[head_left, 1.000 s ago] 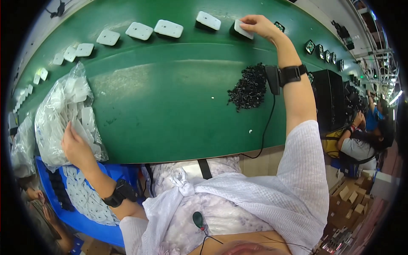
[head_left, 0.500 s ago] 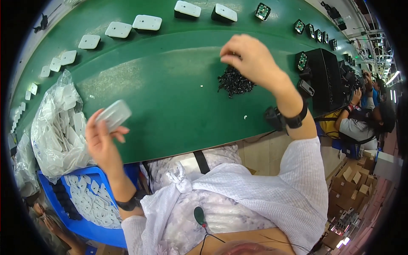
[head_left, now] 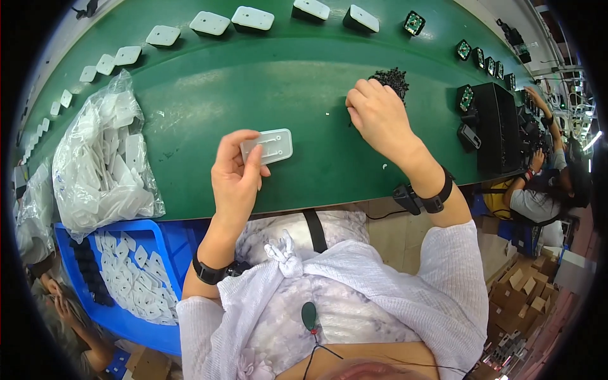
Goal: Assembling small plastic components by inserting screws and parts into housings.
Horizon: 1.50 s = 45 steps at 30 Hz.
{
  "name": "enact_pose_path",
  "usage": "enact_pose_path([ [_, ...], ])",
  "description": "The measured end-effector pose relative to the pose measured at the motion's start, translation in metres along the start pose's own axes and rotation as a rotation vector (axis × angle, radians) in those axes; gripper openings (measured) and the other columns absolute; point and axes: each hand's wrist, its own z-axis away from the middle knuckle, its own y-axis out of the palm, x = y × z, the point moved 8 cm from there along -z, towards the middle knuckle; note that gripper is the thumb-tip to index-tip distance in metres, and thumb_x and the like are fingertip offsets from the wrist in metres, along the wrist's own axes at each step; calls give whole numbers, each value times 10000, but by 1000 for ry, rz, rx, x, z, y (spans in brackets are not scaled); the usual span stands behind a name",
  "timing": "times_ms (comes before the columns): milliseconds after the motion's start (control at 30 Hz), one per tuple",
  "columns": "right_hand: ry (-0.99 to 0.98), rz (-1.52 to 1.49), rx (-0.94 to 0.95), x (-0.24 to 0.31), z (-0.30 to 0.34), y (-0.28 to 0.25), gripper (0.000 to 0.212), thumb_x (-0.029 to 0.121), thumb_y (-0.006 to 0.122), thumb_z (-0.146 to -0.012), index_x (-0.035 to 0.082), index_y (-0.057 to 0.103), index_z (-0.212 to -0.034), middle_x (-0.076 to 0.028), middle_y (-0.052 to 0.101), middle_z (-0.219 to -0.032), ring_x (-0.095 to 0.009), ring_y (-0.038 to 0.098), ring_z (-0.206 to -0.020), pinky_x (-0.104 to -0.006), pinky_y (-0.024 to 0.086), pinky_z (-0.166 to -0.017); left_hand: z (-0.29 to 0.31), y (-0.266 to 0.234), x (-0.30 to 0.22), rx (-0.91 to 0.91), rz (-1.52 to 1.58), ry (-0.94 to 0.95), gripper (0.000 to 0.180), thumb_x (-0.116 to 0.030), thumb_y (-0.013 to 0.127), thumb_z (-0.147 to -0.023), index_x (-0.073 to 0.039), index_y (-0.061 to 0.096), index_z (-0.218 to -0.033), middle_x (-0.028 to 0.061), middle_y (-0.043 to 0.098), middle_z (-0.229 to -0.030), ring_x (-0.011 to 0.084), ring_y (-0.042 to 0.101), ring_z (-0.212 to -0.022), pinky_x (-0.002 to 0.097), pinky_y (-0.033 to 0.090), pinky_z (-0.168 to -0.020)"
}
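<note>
My left hand (head_left: 237,171) grips a white plastic cover (head_left: 277,144) by its left end, above the green table. The cover's hollow inner face, with small posts and holes, is turned up. My right hand (head_left: 380,117) is closed in a pinch, fingers pointing left. A dark speck shows at its fingertips, too small to name. Just beyond that hand lies a heap of small black parts (head_left: 394,81), partly hidden by the knuckles.
A clear bag of white covers (head_left: 104,168) sits at the left, above a blue bin (head_left: 136,334) holding more white pieces. White-topped black housings (head_left: 253,19) line the far edge. Open housings with green boards (head_left: 415,23) and a black box (head_left: 496,123) stand right, where another person works.
My left hand has moved right with the cover, turning its inner face up. My right hand has come off the black heap, drawing nearer to me and toward the left hand.
</note>
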Motion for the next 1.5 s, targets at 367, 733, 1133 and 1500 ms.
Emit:
enact_pose_path([
  [367,252,-725,-109,5,-9,-13,71,26,620,-845,21,602,-913,-40,613,-809,-175,606,-781,-288,476,-700,2,14,-9,74,-193,132,134,12,546,-917,-17,625,-1021,54,567,-907,85,576,-589,195,411,-453],
  [733,355,-1448,-26,66,-6,-1,191,38,655,-871,6,592,-1048,-28,607,-905,-94,582,-813,-232,476,-737,2,31,-44,40,-389,470,167,66,592,-851,-23,633,-986,81,555,-855,126,586,-584,237,458,-471],
  [1133,304,-1140,-90,75,-4,-16,88,76,699,-826,21,641,-860,-6,578,-809,-75,495,-687,-217,392,-608,5,17,-13,46,139,62,141,42,556,-901,47,570,-1041,77,559,-898,163,643,-763,259,553,-643],
  [1500,301,-1117,-73,80,-6,-10,70,44,697,-818,25,632,-838,13,567,-788,-48,473,-648,-195,375,-568,9,17,-20,77,102,178,67,34,558,-904,75,570,-957,97,538,-989,172,641,-826,274,553,-761],
])
